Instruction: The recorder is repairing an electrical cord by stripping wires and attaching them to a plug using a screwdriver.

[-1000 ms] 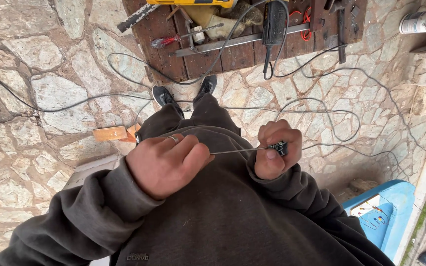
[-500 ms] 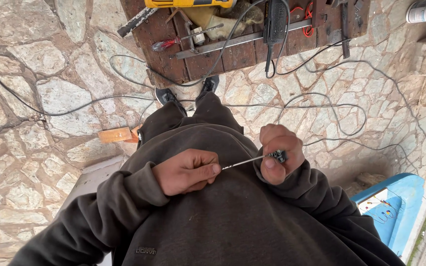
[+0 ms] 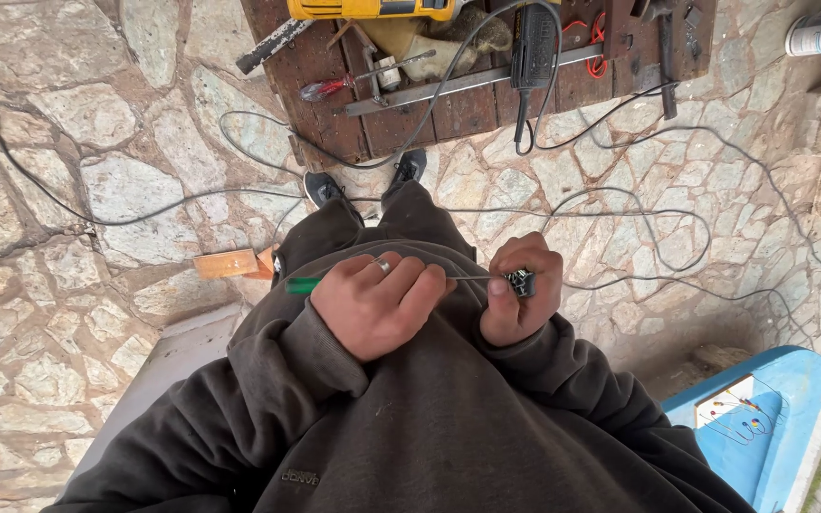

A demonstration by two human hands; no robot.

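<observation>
A small dark electrical part (image 3: 522, 282) sits pinched in the right hand (image 3: 517, 290), held just in front of the person's dark sweatshirt (image 3: 401, 418) at belly height. The right hand is curled tight around it, thumb and fingers closed so that only the part's top edge shows. A thin screwdriver (image 3: 372, 280) with a green handle lies across between the hands, its metal shaft reaching to the part. The left hand (image 3: 379, 302) is closed in a fist around the screwdriver's handle, a ring on one finger, with the green end poking out on the far side of the fist.

Below the hands, the person's legs and dark shoes (image 3: 323, 189) stand on a stone-paved floor (image 3: 68, 161). Thin grey cables (image 3: 639, 204) loop over the stones. Beyond the shoes lies a wooden pallet (image 3: 401, 114) carrying a yellow power tool (image 3: 368, 9), a red-handled screwdriver (image 3: 327, 88) and a long metal bar (image 3: 467, 81). A small wooden block (image 3: 227, 263) lies near the left knee, and a blue container (image 3: 762, 418) stands at the right
</observation>
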